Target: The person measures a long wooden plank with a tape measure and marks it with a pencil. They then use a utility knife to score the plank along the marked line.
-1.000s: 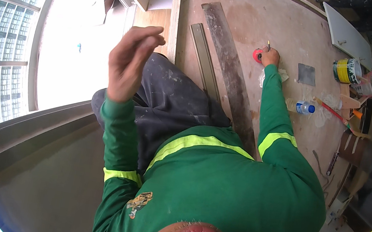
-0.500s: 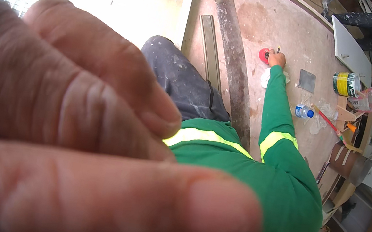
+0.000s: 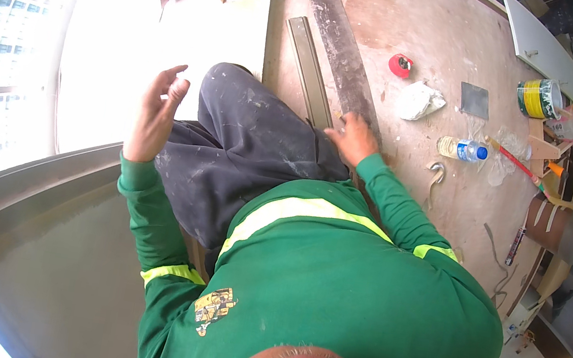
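Note:
My left hand (image 3: 156,112) is raised beside my left knee, fingers apart, with nothing in it. On the other side, my right hand (image 3: 356,140) is low over a long, dark, stained strip (image 3: 346,51), beside the end of a narrower grooved metal channel (image 3: 310,71). Its thumb and fingers look apart, and no object shows in them. Farther out on the board lie a small round red object (image 3: 400,65) with a dark middle and a crumpled white wad (image 3: 421,101).
To the right are a plastic bottle (image 3: 462,149), a grey square plate (image 3: 475,100), a yellow-banded can (image 3: 539,98), a red stick (image 3: 516,164) and a brown cylinder (image 3: 558,231). A curled strip (image 3: 435,177) lies nearer. A bright window (image 3: 0,55) is on the left.
My left hand has dropped from close before the camera to beside my knee. My right hand has left the red object, where a pencil-like stick showed, and come back toward my lap.

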`<action>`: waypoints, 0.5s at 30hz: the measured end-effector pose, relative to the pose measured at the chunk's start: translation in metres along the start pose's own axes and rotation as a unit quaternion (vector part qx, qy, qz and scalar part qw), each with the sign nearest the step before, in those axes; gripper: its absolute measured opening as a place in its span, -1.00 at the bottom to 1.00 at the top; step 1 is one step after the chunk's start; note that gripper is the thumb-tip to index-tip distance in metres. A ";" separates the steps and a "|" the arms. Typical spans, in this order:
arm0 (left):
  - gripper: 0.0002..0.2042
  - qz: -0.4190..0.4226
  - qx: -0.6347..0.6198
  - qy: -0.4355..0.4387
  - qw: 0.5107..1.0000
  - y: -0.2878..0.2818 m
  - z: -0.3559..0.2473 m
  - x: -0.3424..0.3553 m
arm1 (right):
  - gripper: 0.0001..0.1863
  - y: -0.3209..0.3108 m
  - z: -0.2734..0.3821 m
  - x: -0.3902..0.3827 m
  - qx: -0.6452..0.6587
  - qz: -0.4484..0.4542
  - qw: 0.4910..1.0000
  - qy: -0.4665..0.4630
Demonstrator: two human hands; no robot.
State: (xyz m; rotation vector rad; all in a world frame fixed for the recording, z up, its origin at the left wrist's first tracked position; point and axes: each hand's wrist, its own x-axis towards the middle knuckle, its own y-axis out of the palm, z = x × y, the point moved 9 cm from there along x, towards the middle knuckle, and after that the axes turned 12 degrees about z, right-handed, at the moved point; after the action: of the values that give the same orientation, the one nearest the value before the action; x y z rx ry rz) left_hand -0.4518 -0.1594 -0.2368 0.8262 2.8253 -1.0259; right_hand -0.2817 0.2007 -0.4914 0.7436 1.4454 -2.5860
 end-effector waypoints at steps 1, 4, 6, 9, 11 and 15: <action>-0.47 0.012 0.021 -0.030 0.999 0.008 0.022 0.000 | -0.36 0.019 0.001 -0.005 -0.022 0.015 1.000 0.016; -0.43 0.032 0.023 -0.062 0.997 0.025 0.067 -0.007 | -0.39 0.026 0.010 -0.004 -0.040 0.051 0.997 0.032; -0.41 0.045 0.000 -0.067 0.997 0.035 0.076 -0.012 | -0.41 0.029 0.005 0.004 -0.031 0.061 0.997 0.036; -0.40 0.054 -0.041 -0.063 0.996 0.054 0.077 -0.014 | -0.40 0.038 -0.005 0.015 0.000 0.063 0.997 0.034; -0.41 0.056 -0.038 -0.062 0.996 0.059 0.074 -0.022 | -0.37 0.018 0.020 0.003 0.030 0.074 0.997 0.015; -0.45 0.062 -0.053 -0.052 0.995 0.067 0.069 -0.029 | -0.36 -0.005 0.000 -0.004 0.103 0.050 0.993 0.030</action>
State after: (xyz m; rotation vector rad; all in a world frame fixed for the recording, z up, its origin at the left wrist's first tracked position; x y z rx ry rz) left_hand -0.4052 -0.1715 -0.3246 0.8971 2.6784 -0.8670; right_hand -0.2791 0.2031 -0.4858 0.9009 1.1324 -2.6834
